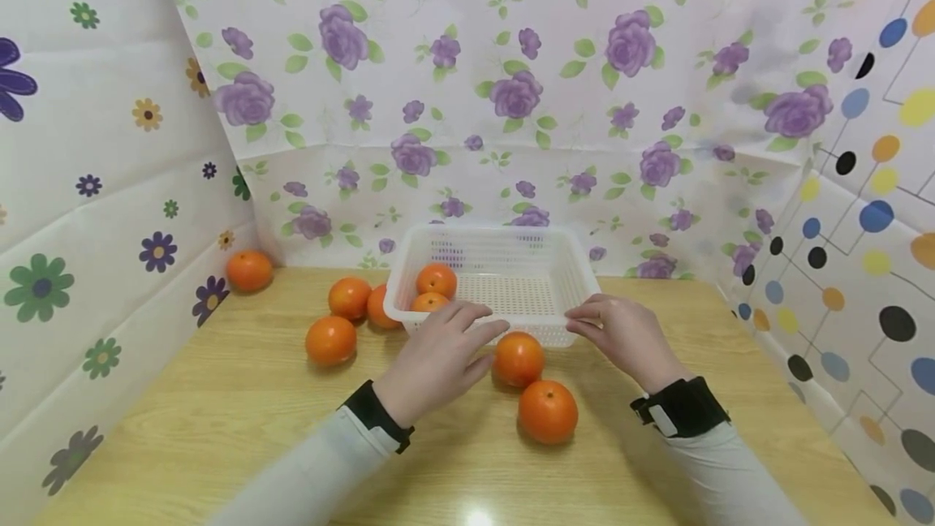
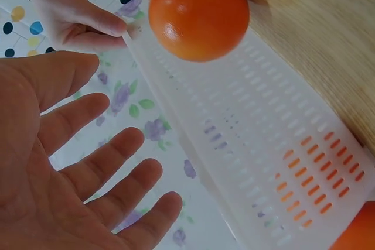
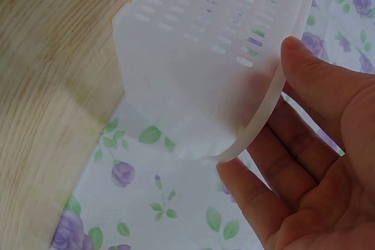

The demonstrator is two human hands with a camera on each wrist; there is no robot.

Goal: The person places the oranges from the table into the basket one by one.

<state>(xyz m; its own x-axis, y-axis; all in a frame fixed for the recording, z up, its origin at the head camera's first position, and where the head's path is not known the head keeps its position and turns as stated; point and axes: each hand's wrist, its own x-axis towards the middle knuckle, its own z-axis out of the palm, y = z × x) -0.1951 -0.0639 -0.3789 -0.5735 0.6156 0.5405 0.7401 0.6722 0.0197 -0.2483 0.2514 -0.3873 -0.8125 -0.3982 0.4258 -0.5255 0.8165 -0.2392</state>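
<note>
A white perforated plastic basket (image 1: 519, 296) rests on the table with two oranges (image 1: 437, 280) in its left part. My right hand (image 1: 624, 335) pinches the rim at its front right corner, thumb on one side and fingers on the other, as the right wrist view shows. Near the front rim hovers my left hand (image 1: 444, 357), its fingers spread and holding nothing; the left wrist view shows the bare palm. One orange (image 1: 519, 359) lies just in front of the basket, between the hands. A nearer orange (image 1: 548, 411) sits beside it.
Left of the basket, several oranges (image 1: 331, 340) lie on the wooden table (image 1: 241, 420), one partly hidden behind the basket. Another orange (image 1: 249, 270) sits at the far left corner. A flowered cloth (image 1: 467, 104) hangs behind the table, with patterned cloths on both sides.
</note>
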